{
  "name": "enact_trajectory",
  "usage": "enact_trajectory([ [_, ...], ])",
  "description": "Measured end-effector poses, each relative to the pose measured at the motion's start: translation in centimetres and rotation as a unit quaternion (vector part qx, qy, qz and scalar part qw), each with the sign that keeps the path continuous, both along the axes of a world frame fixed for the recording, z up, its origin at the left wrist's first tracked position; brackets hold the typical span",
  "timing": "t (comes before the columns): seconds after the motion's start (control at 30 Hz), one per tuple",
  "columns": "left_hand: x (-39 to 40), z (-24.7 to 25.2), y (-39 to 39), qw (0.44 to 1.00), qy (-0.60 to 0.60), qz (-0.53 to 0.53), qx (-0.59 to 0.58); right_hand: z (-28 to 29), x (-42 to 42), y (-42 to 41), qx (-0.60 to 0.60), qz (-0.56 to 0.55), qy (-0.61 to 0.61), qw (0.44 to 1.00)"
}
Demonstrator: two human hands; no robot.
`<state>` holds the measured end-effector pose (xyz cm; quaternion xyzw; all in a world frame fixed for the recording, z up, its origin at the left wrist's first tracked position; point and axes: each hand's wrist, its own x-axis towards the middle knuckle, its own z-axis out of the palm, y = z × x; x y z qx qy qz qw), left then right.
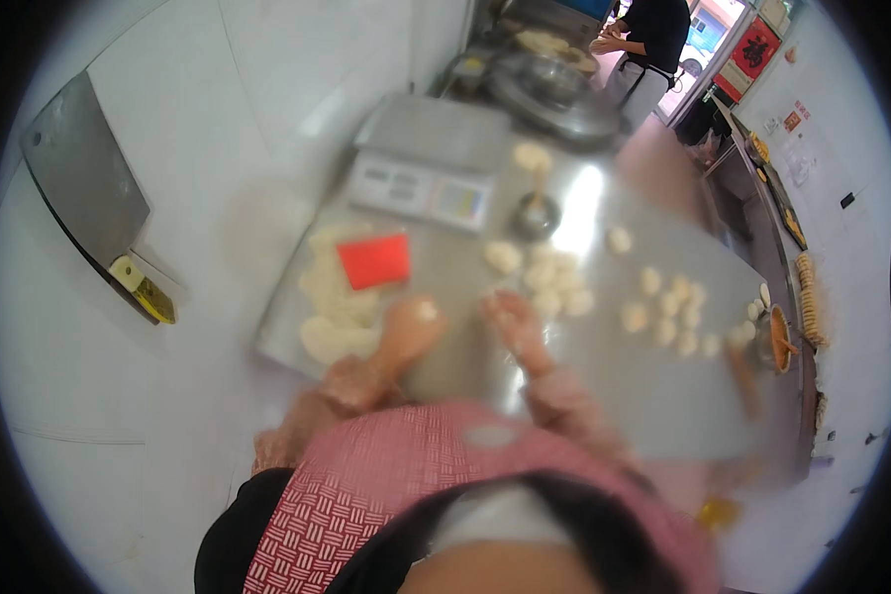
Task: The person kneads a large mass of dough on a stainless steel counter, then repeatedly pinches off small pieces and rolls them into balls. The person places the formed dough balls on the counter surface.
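Blur from motion covers the steel worktop (453, 364) and both hands. My left hand (412, 323) is closed in at the worktop's left part, beside pale dough (338, 338); a pale spot shows at its fingers, and whether it grips something is unclear. A red flat piece (375, 261), perhaps a dough scraper, lies on the pale layer just beyond it. My right hand (516, 327) reaches over the middle with its fingers pointing forward, close to a cluster of dough pieces (557, 278). What it holds, if anything, cannot be made out.
A digital scale (423, 171) stands at the back, with a small metal bowl (537, 215) right of it. Smaller dough pieces (668, 308) lie to the right. A cleaver (89, 163) is against the white wall. Another person (650, 44) stands beyond large metal pans (549, 96).
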<state>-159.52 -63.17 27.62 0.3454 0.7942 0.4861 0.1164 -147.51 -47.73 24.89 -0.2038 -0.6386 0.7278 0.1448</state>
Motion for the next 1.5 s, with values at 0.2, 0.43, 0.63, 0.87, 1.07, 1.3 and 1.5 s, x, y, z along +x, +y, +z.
enact_trajectory([
  [0.2, 3.8, 2.2, 1.8, 0.975, -0.126, -0.125, 0.137, -6.1, 0.9, -3.7, -0.22, 0.121, 0.077, 0.965],
  [0.43, 0.5, -3.7, -2.6, 0.936, 0.046, -0.248, -0.248, -2.7, 0.1, -5.1, -0.243, 0.198, -0.068, 0.947],
  [0.63, 2.4, -4.8, -1.6, 0.979, 0.029, -0.137, -0.15, -5.1, 0.1, -4.6, -0.023, 0.067, -0.093, 0.993],
  [0.87, 2.7, -6.8, -1.2, 0.96, 0.025, -0.146, -0.236, -10.9, -0.2, -4.1, 0.208, 0.103, 0.097, 0.968],
  [1.07, 3.3, -7.8, -0.8, 0.899, 0.171, -0.167, -0.367, -7.9, -0.2, -7.2, 0.014, -0.061, -0.16, 0.985],
  [1.3, 3.5, -3.8, -1.1, 0.899, 0.226, -0.242, -0.286, 0.1, 2.5, -6.4, 0.014, 0.041, -0.032, 0.999],
  [1.5, -1.6, -6.2, -2.8, 0.994, -0.027, -0.033, -0.104, -0.1, 6.5, 3.0, 0.17, -0.136, 0.017, 0.976],
])
